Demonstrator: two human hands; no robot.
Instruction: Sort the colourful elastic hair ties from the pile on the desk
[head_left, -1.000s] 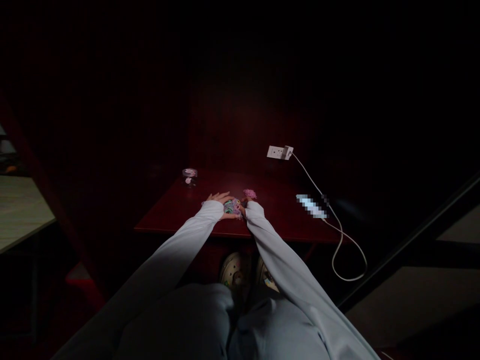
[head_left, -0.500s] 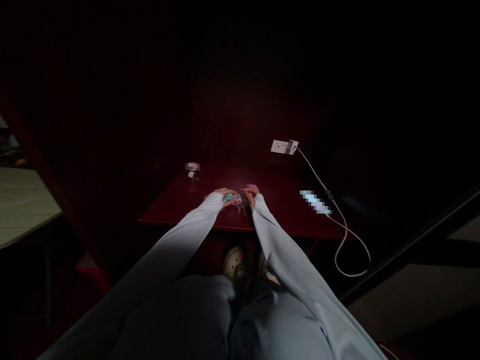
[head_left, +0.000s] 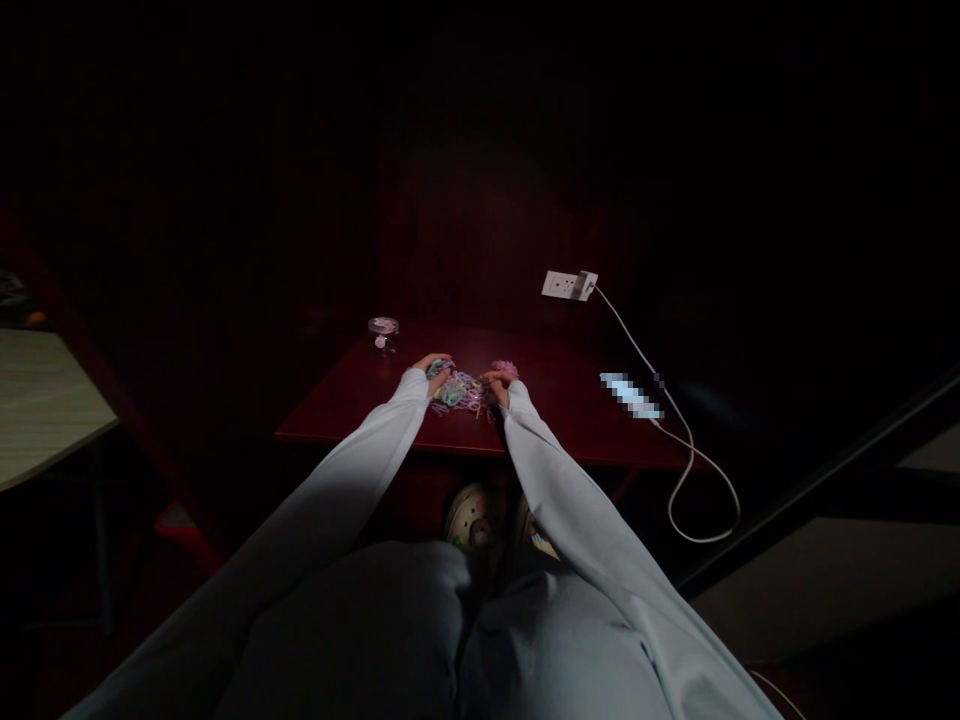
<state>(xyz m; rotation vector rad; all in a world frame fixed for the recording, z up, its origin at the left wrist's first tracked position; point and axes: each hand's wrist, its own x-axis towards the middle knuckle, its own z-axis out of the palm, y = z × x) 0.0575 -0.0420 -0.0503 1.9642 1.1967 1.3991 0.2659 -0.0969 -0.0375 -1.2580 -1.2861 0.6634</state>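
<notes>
A loose heap of small pastel bands [head_left: 463,392], looking like little elastic hair ties in green, purple and pink, lies near the front of the dark red table. At its left side my left hand [head_left: 433,363] curls around a clump of green and purple bands. My right hand [head_left: 498,384] is at the heap's right edge, its fingers pinched together; what is between them is too small to make out. Just behind that hand sits a separate pink pile of bands [head_left: 505,367], partly covered by the fingers.
A clear round jar [head_left: 383,335] stands at the table's back left. To the right lies a blurred-out phone [head_left: 631,395] on a white charging cable [head_left: 686,430], which runs to a wall socket [head_left: 561,285]. The dark red table [head_left: 345,405] ends just before my knees.
My left hand has moved left and slightly away from me with bands in it, uncovering more of the multicoloured heap. My right hand stays almost in place.
</notes>
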